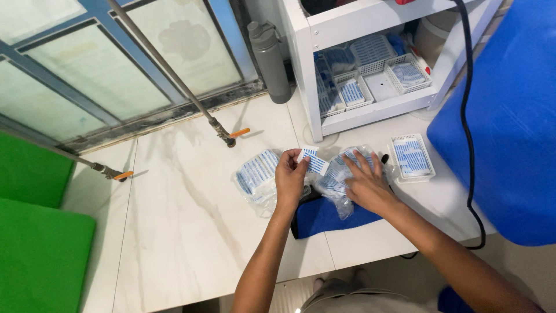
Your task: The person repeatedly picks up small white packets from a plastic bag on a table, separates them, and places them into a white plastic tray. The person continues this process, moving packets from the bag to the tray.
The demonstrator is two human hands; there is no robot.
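The left hand pinched a small white packet with blue stripes between thumb and fingertips, holding it just above the white marbled counter, tilted with its far corner pointing toward the white shelf unit. The right hand lay flat with its fingers spread, pressing down on a clear plastic bag of the same striped packets; it gripped nothing, only rested on the bag. That bag lay partly over a dark blue cloth at the near edge of the counter, between the two forearms. Just to the left of the left hand sat a second clear bag of striped packets, touching the counter and close to the wrist. To the right of the right hand stood a small white mesh basket filled with more packets, near but apart from the fingers. Beyond the hands, the shelf unit held several similar baskets in its lower compartment. A grey bottle stood upright beside the shelf's left wall, against the frosted window. Two metal rods with orange tips rested on the counter farther left. A large blue padded surface filled the right side, with a black cable running down across it, and green cushions lay at the far left
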